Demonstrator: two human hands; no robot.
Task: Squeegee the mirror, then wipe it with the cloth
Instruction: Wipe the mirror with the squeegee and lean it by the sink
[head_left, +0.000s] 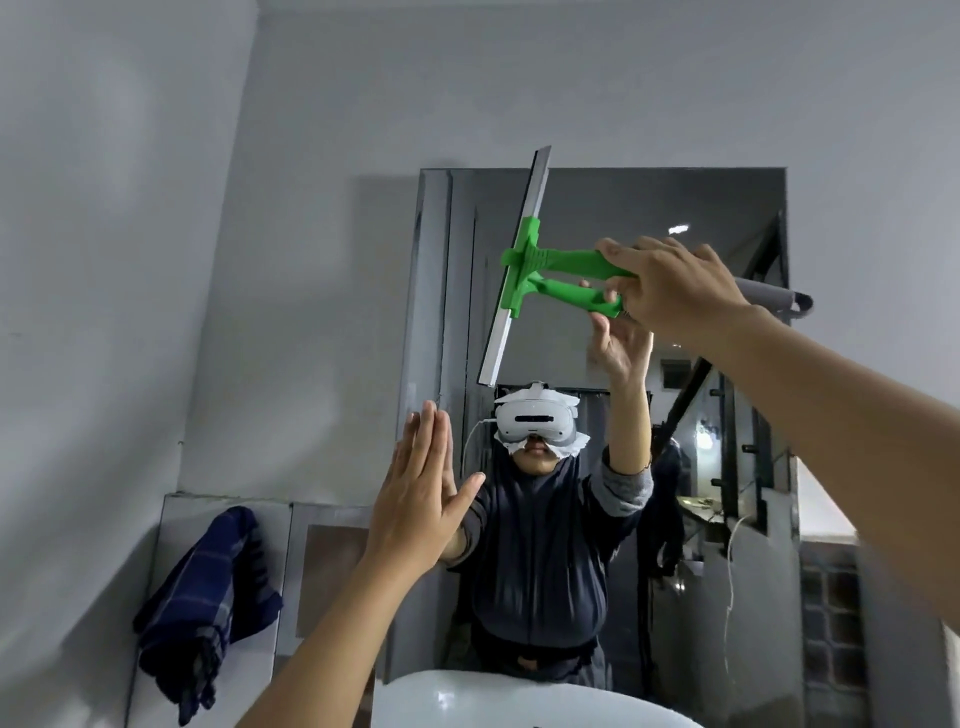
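Note:
The mirror (717, 218) hangs on the grey wall ahead, above a white basin. My right hand (670, 283) is shut on the green handle of the squeegee (550, 262). Its long blade stands almost upright, tilted slightly, against the upper left part of the glass, with the top end poking above the mirror's edge. My left hand (421, 499) is flat and open, fingers together, pressed near the mirror's lower left edge. A dark blue checked cloth (208, 597) hangs over a panel at the lower left, away from both hands.
The white basin (498, 699) curves along the bottom edge beneath the mirror. A grey panel (306, 561) leans against the wall to the left of the mirror. The reflection shows a person with a headset and a stair rail behind.

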